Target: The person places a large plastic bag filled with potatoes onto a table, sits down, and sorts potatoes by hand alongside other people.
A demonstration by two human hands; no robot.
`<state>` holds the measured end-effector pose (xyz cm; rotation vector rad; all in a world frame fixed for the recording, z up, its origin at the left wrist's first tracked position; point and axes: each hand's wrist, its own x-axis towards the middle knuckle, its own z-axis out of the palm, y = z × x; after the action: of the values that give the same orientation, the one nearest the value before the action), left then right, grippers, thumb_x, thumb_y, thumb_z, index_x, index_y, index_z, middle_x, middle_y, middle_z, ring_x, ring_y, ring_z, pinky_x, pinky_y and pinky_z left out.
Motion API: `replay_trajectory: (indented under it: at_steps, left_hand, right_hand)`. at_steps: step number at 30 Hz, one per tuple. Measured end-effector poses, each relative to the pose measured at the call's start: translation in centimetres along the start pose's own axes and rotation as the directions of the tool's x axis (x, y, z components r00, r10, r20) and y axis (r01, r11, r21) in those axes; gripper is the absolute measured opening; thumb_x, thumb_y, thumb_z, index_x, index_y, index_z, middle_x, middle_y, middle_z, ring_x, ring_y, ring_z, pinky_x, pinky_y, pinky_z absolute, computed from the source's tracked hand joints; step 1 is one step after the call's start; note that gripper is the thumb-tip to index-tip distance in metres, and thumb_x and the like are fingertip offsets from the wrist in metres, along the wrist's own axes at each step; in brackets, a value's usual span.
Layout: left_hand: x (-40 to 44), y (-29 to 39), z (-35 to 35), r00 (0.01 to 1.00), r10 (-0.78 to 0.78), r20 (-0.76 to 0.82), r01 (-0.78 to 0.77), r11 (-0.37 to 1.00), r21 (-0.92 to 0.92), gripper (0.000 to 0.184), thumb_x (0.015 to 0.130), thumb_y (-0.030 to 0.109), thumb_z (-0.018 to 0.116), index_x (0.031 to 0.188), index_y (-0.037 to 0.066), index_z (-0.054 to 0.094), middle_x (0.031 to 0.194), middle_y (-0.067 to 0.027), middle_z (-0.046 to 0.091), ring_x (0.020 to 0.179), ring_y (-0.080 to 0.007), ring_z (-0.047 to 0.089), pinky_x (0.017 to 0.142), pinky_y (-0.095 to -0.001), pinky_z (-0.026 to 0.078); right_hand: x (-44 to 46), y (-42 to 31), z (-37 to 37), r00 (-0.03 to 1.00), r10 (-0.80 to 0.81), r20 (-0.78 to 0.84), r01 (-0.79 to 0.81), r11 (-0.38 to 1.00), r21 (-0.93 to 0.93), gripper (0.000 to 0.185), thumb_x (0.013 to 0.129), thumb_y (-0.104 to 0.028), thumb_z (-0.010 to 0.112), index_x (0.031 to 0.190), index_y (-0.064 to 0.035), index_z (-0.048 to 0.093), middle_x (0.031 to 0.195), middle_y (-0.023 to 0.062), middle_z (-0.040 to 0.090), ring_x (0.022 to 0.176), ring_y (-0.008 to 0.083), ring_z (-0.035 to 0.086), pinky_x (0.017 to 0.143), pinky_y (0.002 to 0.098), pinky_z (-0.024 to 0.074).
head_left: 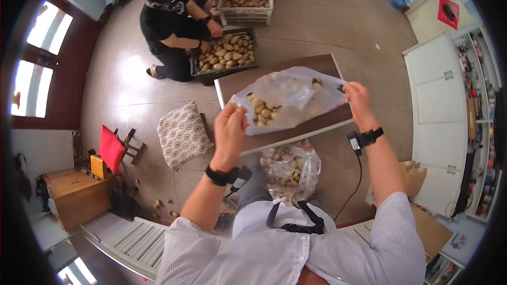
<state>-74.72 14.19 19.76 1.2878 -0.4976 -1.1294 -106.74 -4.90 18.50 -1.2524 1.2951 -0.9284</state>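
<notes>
A clear plastic bag point(301, 87) is stretched between my two hands above a small brown table. Tan, rounded pieces point(262, 111), like small potatoes or mushrooms, show at its left end, with a few darker bits at the right. My left hand point(230, 126) is closed, pinching the bag's left edge. At the opposite end, my right hand point(358, 100) grips the other corner between thumb and fingers. Below the table's near edge, another clear bag point(296, 171) of similar tan pieces rests by my legs.
The brown table point(317, 66) has pale edges. Beyond it, a crouching person point(163, 31) reaches into a black crate point(255, 62) of tan pieces. White crates point(245, 18) stand farther back. A patterned cushion point(184, 134) lies left; a white cabinet point(438, 105) stands right.
</notes>
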Motion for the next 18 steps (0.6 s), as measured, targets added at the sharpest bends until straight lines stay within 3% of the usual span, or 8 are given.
replay_trajectory:
  at_steps: [4, 9, 10, 12, 13, 15, 16, 18]
  left_hand:
    - [3.3, -3.1, -3.1, 1.000, -0.030, 0.007, 0.030, 0.999, 0.028, 0.018, 0.095, 0.011, 0.047, 0.086, 0.001, 0.059, 0.063, -0.0001, 0.052, 0.058, -0.0091, 0.051, 0.055, -0.0238, 0.041]
    - [7.4, -4.9, -10.9, 0.974, 0.044, -0.223, 0.056, 0.905, 0.423, 0.015, 0.085, 0.008, 0.049, 0.084, 0.000, 0.061, 0.064, -0.0048, 0.056, 0.056, -0.0160, 0.055, 0.051, -0.0345, 0.046]
    - [5.4, -14.2, -12.8, 0.892, 0.387, 0.235, -0.330, 0.197, 0.923, 0.011, 0.082, 0.008, 0.051, 0.078, 0.001, 0.059, 0.065, -0.0078, 0.058, 0.057, -0.0201, 0.058, 0.053, -0.0375, 0.048]
    - [5.7, -18.0, -14.9, 0.966, -0.067, -0.250, 0.167, 0.898, 0.407, 0.017, 0.086, 0.016, 0.055, 0.083, 0.000, 0.059, 0.066, -0.0101, 0.059, 0.059, -0.0213, 0.059, 0.054, -0.0380, 0.048]
    - [3.4, -12.2, -13.7, 0.901, -0.282, -0.330, 0.356, 0.915, 0.189, 0.020, 0.089, 0.019, 0.054, 0.086, -0.001, 0.059, 0.066, -0.0113, 0.059, 0.059, -0.0212, 0.059, 0.054, -0.0376, 0.047]
    - [3.2, -13.7, -15.5, 0.854, -0.294, -0.429, 0.376, 0.919, 0.118, 0.017, 0.089, 0.017, 0.053, 0.088, 0.002, 0.060, 0.066, -0.0093, 0.058, 0.057, -0.0209, 0.058, 0.052, -0.0377, 0.045]
    - [3.6, -15.8, -17.8, 0.887, -0.261, -0.381, 0.394, 0.859, 0.328, 0.015, 0.089, 0.015, 0.055, 0.089, 0.002, 0.061, 0.067, -0.0080, 0.057, 0.058, -0.0218, 0.059, 0.053, -0.0372, 0.045]
    - [2.5, -18.6, -21.0, 0.827, -0.354, -0.437, 0.437, 0.894, 0.102, 0.023, 0.084, 0.013, 0.051, 0.085, -0.006, 0.064, 0.066, -0.0182, 0.062, 0.058, -0.0322, 0.065, 0.056, -0.0431, 0.052]
  right_hand:
    - [-0.5, 0.7, 3.0, 0.999, -0.001, -0.044, -0.009, 0.976, -0.216, 0.021, 0.088, -0.021, 0.063, 0.077, -0.0026, 0.063, 0.064, -0.0013, 0.054, 0.057, 0.0074, 0.048, 0.051, 0.0265, 0.0359]
    - [2.0, 1.8, 9.4, 0.987, -0.066, 0.147, 0.143, 0.785, -0.603, 0.021, 0.091, -0.019, 0.061, 0.080, -0.0013, 0.061, 0.064, 0.0011, 0.054, 0.062, 0.0090, 0.048, 0.054, 0.0299, 0.0386]
    - [-0.1, 6.6, 4.9, 0.973, -0.224, 0.059, 0.192, 0.634, -0.750, 0.022, 0.090, -0.020, 0.060, 0.083, 0.0004, 0.062, 0.066, 0.0069, 0.058, 0.064, 0.0113, 0.051, 0.057, 0.0340, 0.0420]
    - [-0.3, 7.0, 4.8, 0.992, -0.090, 0.092, 0.129, 0.715, -0.687, 0.020, 0.088, -0.017, 0.058, 0.081, 0.0020, 0.062, 0.066, 0.0114, 0.058, 0.065, 0.0145, 0.053, 0.059, 0.0381, 0.0443]
    - [-1.0, 6.7, 5.1, 0.989, -0.090, 0.118, 0.148, 0.688, -0.710, 0.018, 0.086, -0.014, 0.057, 0.081, 0.0026, 0.061, 0.066, 0.0117, 0.058, 0.065, 0.0151, 0.054, 0.059, 0.0387, 0.0441]
    - [-1.4, 7.1, 5.8, 0.988, -0.138, 0.065, 0.142, 0.670, -0.728, 0.014, 0.085, -0.011, 0.060, 0.084, 0.0026, 0.063, 0.070, 0.0190, 0.062, 0.063, 0.0292, 0.059, 0.062, 0.0416, 0.0463]
    - [-2.2, 6.5, 6.2, 0.983, -0.178, 0.055, 0.159, 0.648, -0.745, 0.013, 0.085, -0.010, 0.060, 0.083, 0.0031, 0.063, 0.069, 0.0200, 0.061, 0.063, 0.0328, 0.060, 0.064, 0.0421, 0.0467]
    - [-5.5, 5.9, 7.1, 0.993, -0.115, 0.033, 0.099, 0.644, -0.758, 0.011, 0.083, -0.006, 0.061, 0.090, 0.0019, 0.064, 0.076, 0.0187, 0.064, 0.074, 0.0346, 0.063, 0.071, 0.0433, 0.0484]
